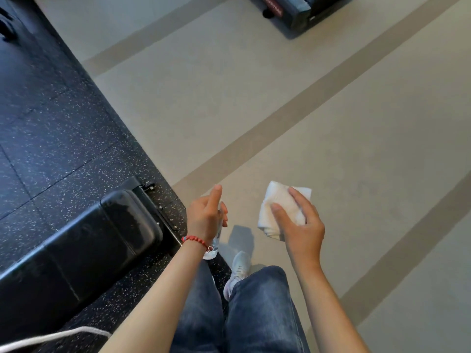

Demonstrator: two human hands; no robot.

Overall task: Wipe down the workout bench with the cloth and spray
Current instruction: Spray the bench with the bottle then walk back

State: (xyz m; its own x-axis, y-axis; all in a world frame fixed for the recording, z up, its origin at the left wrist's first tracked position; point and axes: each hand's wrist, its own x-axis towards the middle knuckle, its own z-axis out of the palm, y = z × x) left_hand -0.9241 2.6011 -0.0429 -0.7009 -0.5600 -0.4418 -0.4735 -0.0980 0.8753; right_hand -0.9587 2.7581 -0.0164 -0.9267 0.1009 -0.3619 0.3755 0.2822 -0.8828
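Person stands beside black padded bench (84, 240) on dark speckled mat (51, 123). Left hand (206, 215) grips clear spray bottle (212, 247), index finger raised over top. Right hand (297, 225) grasps folded white cloth (277, 200), held above beige floor (331, 123), right of bench, clear of padding.

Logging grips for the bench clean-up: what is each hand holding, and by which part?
The left hand grips a clear spray bottle around its upper body, forefinger raised. The right hand pinches a folded white cloth across its near side.
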